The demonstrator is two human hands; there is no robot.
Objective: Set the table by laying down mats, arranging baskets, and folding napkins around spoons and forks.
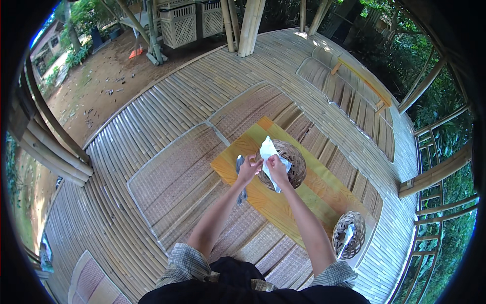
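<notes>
A white paper sheet (268, 147), creased and partly folded, is held over a round woven basket (297, 164) on a low wooden table (324, 195). My right hand (277, 168) is closed on the sheet's middle. My left hand (248, 170) has its fingertips pinched together at the sheet's left edge. Just beside the left hand, grey metal-looking cutlery (241, 195) lies along the table's left edge, partly covered by that hand. The inside of the basket is mostly hidden by the sheet and my hands.
A second woven basket (360, 228) with a white piece (349, 233) in it stands at the table's near right end. Woven mats (172, 164) lie around the table on the bamboo floor (121, 147). Bamboo posts (251, 28) and a long low bench (362, 81) stand farther off.
</notes>
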